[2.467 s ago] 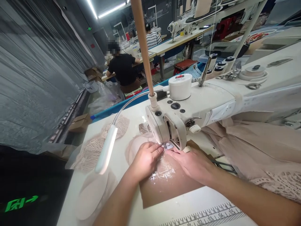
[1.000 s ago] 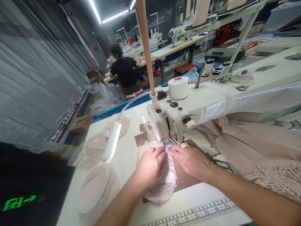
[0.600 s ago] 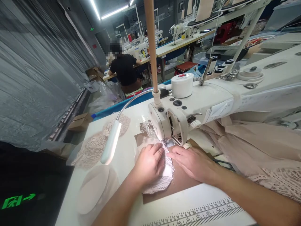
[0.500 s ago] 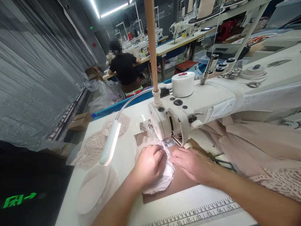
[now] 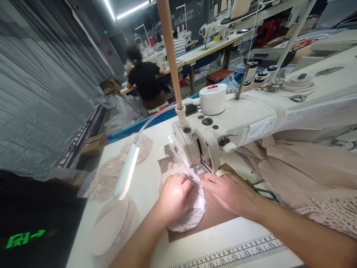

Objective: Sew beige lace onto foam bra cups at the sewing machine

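A white lace piece [image 5: 192,214] lies on a brown sheet [image 5: 217,214] just in front of the needle of a cream sewing machine [image 5: 237,119]. My left hand [image 5: 174,195] rests on top of the lace with its fingers curled down, pressing it flat. My right hand [image 5: 230,191] lies flat on the brown sheet beside the lace, fingers stretched toward the presser foot [image 5: 206,167]. Both hands nearly touch at the needle.
A gooseneck lamp [image 5: 125,175] hangs over the table's left half, above lace pieces [image 5: 111,175] and pale foam cups [image 5: 110,227]. Beige fabric [image 5: 304,175] is heaped at the right under the machine arm. A ruler strip [image 5: 237,255] runs along the near edge. Another person sits at a far table.
The lace piece, absent 2.5 s ago when clear film lay under my hands, now sits under my left hand. In the last second both hands barely shift; the view sways slightly.
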{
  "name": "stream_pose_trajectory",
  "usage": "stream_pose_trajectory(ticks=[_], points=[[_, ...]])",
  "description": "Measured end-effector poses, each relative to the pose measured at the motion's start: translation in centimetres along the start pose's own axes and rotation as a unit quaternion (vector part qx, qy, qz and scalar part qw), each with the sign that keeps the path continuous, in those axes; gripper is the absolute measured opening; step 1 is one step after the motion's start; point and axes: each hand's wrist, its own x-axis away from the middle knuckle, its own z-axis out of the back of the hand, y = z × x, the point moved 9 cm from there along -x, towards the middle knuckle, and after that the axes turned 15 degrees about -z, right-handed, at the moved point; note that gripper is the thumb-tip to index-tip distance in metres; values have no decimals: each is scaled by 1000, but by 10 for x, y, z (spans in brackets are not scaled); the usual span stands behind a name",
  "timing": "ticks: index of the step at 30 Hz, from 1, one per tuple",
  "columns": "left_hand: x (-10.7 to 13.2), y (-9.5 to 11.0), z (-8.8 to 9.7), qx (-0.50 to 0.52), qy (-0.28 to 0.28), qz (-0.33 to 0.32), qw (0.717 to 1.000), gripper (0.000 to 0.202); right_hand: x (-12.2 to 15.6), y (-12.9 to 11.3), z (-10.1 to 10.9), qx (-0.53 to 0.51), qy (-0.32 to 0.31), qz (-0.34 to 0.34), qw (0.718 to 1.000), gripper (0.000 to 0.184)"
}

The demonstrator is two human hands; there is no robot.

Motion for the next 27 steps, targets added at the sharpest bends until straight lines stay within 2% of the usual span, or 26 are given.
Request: stream_pose_trajectory(ticks=[3,8,14,17,22,27], points=[[-1,1,0,-19,-2,-1,1000,19,0,0,0,-5,-14,8,1000,23],[-6,4,0,-62,-18,8,998,17,2,5,7,-32,30,-12,999,23],[-11,7,-8,-95,3,2,995,25,5,-1,-1,-75,-18,7,997,23],[-8,2,-8,-44,22,12,999,19,4,-1,-5,-62,-32,5,998,23],[3,-14,3,119,73,73,988,16,4,1,-4,-71,-14,6,997,23],[4,-13,11,184,76,48,979,11,11,-4,10,-113,23,38,993,25]])
